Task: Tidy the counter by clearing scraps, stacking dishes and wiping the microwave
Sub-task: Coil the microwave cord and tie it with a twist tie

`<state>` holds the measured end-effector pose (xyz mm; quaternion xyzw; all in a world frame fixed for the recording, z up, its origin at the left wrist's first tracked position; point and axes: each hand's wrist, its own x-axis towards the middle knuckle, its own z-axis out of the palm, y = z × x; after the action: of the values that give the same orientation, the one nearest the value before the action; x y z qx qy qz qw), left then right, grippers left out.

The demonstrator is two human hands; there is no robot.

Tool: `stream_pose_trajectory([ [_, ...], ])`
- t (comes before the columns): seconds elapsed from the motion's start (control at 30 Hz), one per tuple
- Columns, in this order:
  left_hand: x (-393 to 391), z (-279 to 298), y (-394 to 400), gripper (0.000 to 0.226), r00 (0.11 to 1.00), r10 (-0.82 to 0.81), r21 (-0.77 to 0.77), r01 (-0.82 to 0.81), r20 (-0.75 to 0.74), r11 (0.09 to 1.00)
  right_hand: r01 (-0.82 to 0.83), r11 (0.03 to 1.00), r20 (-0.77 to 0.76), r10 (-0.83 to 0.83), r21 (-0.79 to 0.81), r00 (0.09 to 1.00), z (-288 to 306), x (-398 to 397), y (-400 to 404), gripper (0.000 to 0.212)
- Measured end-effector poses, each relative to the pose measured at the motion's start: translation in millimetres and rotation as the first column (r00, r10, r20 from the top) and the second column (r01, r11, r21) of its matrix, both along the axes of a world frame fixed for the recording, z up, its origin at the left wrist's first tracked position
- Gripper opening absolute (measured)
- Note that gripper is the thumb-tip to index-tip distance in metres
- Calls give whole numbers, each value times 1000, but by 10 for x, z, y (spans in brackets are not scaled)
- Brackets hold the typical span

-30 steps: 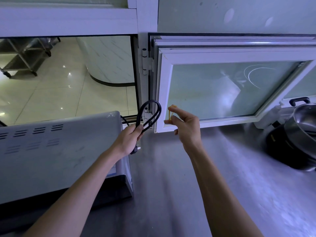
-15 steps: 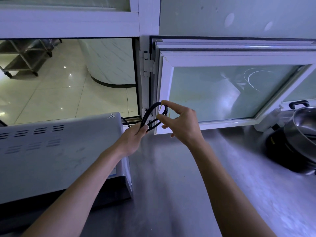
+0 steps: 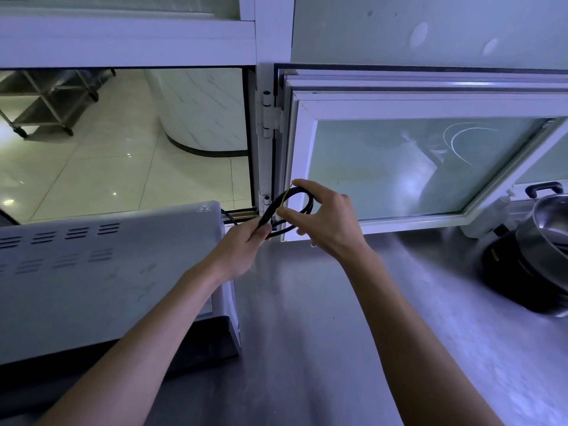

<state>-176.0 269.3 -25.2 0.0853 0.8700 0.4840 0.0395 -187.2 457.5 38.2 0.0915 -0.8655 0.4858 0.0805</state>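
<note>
A white microwave (image 3: 101, 272) stands on the steel counter (image 3: 307, 348) at the left. Its black power cord (image 3: 302, 199) is folded into a loop just past the microwave's right rear corner. My left hand (image 3: 242, 250) is shut around the base of the looped cord. My right hand (image 3: 325, 219) pinches a thin yellow rubber band (image 3: 285, 196) stretched over the top of the loop, thumb and fingers touching the cord.
A white-framed frosted window sash (image 3: 424, 167) hangs open inward behind my hands. At the right edge, steel pots (image 3: 550, 229) sit on a black cooker (image 3: 516, 272). Through the left opening I see a tiled floor and a metal rack (image 3: 46, 99).
My right hand, which held the rubber band apart from the cord, has moved left onto the loop and is now stretching the band across it. My left hand keeps its grip.
</note>
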Motion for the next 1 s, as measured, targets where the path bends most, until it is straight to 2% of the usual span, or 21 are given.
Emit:
stream_pose_trajectory([
  [0.13, -10, 6, -41, 30, 999, -32, 116, 28, 35, 993, -33, 983, 117, 55, -183, 992, 54, 18, -10, 32],
  [0.3, -28, 22, -72, 38, 995, -62, 224, 44, 75, 974, -76, 935, 219, 159, -347, 963, 7, -12, -32, 28],
  [0.57, -18, -14, -101, 40, 994, -85, 191, 70, 68, 979, -103, 906, 288, 236, -411, 928, -149, -76, -95, 28],
  [0.67, -21, 10, -99, 32, 994, -101, 169, 92, 50, 981, -94, 904, 308, 238, -418, 921, -154, -102, -105, 35],
  [0.77, 5, 62, -61, 31, 995, -94, 88, 95, -19, 992, -70, 910, 330, 219, -409, 918, -180, -119, -108, 44],
  [0.83, 38, 74, -47, 25, 995, -100, 83, 99, 11, 992, -65, 919, 335, 207, -389, 919, -204, -125, -106, 44],
  [0.9, 50, 51, -57, 30, 990, -128, 59, 124, 54, 990, -62, 929, 333, 193, -365, 923, -212, -137, -95, 43],
  [1.0, 50, 26, -95, 31, 982, -183, -77, 187, 53, 979, -60, 937, 320, 177, -344, 931, -202, -160, -74, 47],
])
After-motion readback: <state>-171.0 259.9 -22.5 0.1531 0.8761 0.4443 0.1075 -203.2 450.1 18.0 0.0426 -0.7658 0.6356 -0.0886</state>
